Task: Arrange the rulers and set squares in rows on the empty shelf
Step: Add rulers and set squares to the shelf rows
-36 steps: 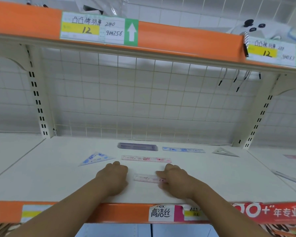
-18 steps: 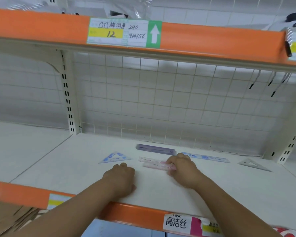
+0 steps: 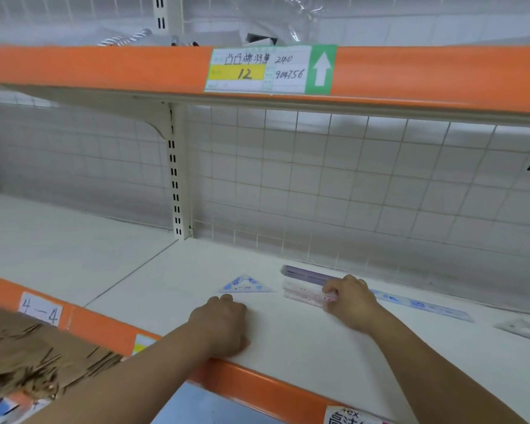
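Note:
On the white shelf (image 3: 288, 341) my right hand (image 3: 351, 299) grips the right end of a pink ruler (image 3: 303, 296), which lies against another pale pink ruler (image 3: 300, 286). Behind them sits a dark purple ruler (image 3: 306, 274). A blue set square (image 3: 245, 284) lies flat to the left. My left hand (image 3: 219, 322) rests knuckles-down on the shelf in front of the set square, fingers curled, holding nothing. A blue ruler (image 3: 423, 306) stretches to the right of my right hand, and a clear set square (image 3: 523, 328) lies at the far right.
An orange shelf edge (image 3: 104, 328) with price labels runs along the front. A wire grid back panel (image 3: 349, 194) closes the rear. The upper shelf (image 3: 104, 68) hangs overhead. Torn cardboard (image 3: 28, 356) lies at the lower left, below the shelf.
My right hand has slid the pink ruler away from the front edge to lie beside the other pink ruler. My left hand stays put. My view has shifted left.

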A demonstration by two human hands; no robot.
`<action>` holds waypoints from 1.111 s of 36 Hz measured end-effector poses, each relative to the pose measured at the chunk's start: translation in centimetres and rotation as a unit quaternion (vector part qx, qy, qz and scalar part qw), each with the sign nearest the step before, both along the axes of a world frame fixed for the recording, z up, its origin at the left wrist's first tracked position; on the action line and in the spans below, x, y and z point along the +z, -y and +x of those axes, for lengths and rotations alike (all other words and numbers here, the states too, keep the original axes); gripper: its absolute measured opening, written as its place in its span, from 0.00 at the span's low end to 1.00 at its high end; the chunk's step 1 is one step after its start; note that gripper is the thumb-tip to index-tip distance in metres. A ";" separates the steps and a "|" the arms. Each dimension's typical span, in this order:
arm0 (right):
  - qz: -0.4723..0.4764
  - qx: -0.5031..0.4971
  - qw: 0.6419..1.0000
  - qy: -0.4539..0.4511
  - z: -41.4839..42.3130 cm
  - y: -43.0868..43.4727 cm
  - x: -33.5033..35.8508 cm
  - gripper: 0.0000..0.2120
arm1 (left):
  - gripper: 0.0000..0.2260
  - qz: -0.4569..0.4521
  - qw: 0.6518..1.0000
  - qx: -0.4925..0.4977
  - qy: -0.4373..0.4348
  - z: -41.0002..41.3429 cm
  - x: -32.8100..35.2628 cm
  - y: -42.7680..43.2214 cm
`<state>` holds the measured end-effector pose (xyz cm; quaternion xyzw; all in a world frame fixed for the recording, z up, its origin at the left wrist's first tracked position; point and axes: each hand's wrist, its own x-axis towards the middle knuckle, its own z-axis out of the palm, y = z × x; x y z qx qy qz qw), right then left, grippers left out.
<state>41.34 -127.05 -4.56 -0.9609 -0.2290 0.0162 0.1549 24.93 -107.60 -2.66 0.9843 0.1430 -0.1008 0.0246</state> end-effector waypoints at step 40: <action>-0.007 -0.010 1.000 0.014 -0.8 0.4 -0.5 0.20 | 0.18 0.001 1.000 -0.021 0.002 0.1 -0.4 0.9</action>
